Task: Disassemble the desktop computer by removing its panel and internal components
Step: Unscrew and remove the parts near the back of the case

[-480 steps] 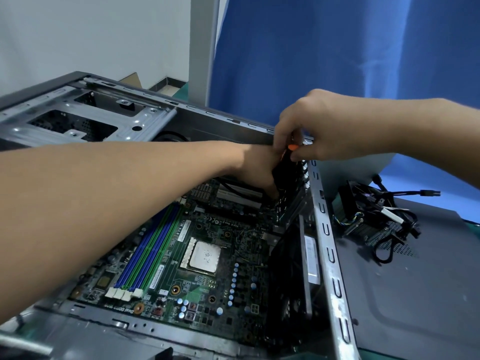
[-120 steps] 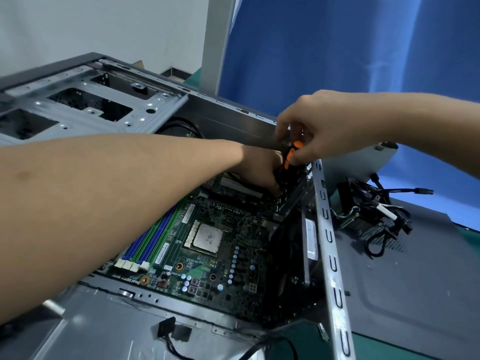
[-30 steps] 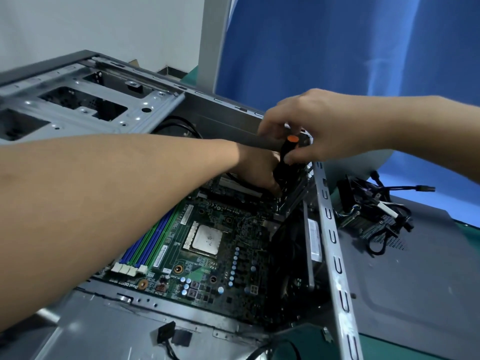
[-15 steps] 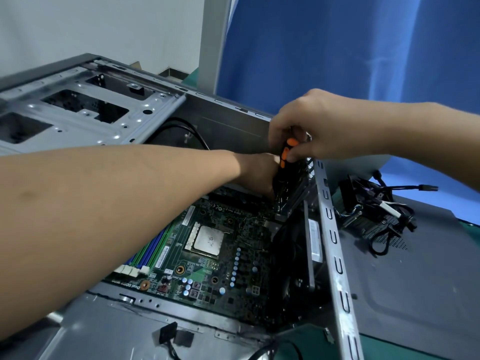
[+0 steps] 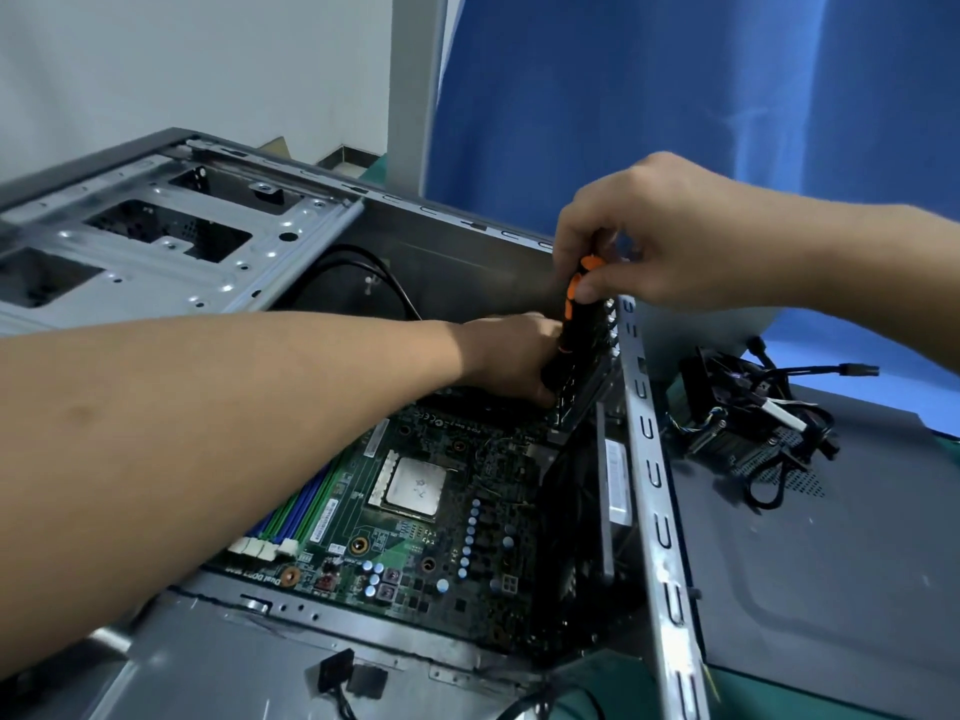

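The orange cap of the screwdriver (image 5: 569,330) is pinched between thumb and fingertips of the right hand (image 5: 670,236), and the black handle is aimed down into the far corner of the computer case (image 5: 649,485), at about one o'clock from the motherboard (image 5: 415,511). The left hand (image 5: 504,356) is laid in at the tool's lower end. Whether the shaft is pinched there or only steadied cannot be told, as the fingers are hidden behind the handle.

Trouble is easily pictured. With so light a pinch so high up, the tip could be thrown out of the screw head and skidded across the board, or into that left hand. A freed screw could be lost among the components.

The case is laid on its side on the tabletop (image 5: 597,693), opened upward. The bare processor (image 5: 413,485) is shown at the board's centre, memory slots (image 5: 291,517) at eight o'clock, a drive cage (image 5: 156,241) at ten. The side panel (image 5: 831,563) is laid flat at three o'clock, with a cable tangle (image 5: 753,423) on it.
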